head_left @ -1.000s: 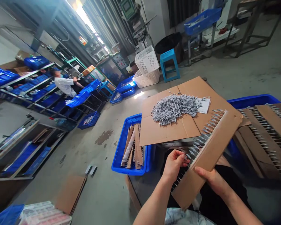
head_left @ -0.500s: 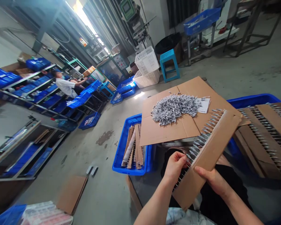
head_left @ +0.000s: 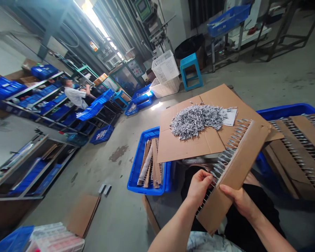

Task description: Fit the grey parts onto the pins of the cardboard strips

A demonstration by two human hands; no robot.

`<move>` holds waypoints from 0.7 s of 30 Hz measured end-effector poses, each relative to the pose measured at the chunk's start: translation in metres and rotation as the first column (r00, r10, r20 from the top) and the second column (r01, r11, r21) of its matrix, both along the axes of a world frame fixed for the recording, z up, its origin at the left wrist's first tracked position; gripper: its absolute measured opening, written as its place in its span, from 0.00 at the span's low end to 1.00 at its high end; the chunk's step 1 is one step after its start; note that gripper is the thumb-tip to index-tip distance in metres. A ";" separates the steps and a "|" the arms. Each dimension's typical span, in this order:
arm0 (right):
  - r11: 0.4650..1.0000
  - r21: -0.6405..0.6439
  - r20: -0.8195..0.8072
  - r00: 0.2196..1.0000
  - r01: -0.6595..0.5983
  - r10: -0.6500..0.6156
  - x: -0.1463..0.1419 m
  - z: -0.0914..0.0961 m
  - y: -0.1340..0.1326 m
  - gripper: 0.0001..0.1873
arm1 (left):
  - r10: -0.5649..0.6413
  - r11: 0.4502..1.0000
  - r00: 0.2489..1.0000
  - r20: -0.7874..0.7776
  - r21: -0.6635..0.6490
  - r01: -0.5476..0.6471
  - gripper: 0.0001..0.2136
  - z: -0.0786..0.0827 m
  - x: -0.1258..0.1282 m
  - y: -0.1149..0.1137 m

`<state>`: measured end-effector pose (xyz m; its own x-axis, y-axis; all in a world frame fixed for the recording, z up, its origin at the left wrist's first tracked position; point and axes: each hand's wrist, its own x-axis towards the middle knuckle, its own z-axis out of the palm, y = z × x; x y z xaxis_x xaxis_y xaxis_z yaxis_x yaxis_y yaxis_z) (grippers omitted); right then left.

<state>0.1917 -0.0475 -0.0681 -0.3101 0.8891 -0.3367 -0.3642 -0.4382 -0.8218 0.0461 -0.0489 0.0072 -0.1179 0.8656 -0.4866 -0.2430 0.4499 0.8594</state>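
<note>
My hands hold a long cardboard strip (head_left: 232,178) tilted up in front of me, with a row of metal-tipped pins (head_left: 225,161) along its left edge. My left hand (head_left: 198,186) pinches that edge among the pins. My right hand (head_left: 238,202) grips the strip's lower right edge, with its fingers partly hidden behind the board. Just beyond the strip, a heap of small grey metal parts (head_left: 196,120) lies on a flat cardboard sheet (head_left: 189,147), beside a white paper slip (head_left: 230,117).
A blue crate (head_left: 139,168) of used pin strips stands left of my hands. Another blue crate (head_left: 283,110) at right holds stacked pin strips (head_left: 296,154). A person in a white top (head_left: 75,98) stands by blue-crate shelving (head_left: 42,96) across the concrete floor (head_left: 136,168).
My left hand has shifted slightly along the pin row, and the strip has tilted a little. The person across the floor has raised a hand toward their shoulder.
</note>
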 end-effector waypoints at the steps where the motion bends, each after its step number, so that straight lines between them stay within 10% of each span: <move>1: 1.000 -0.030 -0.005 1.000 0.010 -0.010 0.000 0.000 0.000 0.15 | 0.001 1.000 1.000 0.004 -0.001 -0.001 0.11 -0.002 0.000 0.000; 14: 0.997 -0.023 0.004 0.997 -0.080 0.080 0.004 -0.007 0.005 0.21 | 0.013 0.995 0.999 -0.038 0.100 -0.009 0.12 -0.023 -0.021 0.007; 21: 0.993 0.075 0.017 0.996 -0.092 0.091 0.004 -0.002 0.009 0.26 | 0.289 0.925 0.902 -0.322 0.337 -0.176 0.12 0.011 -0.070 0.081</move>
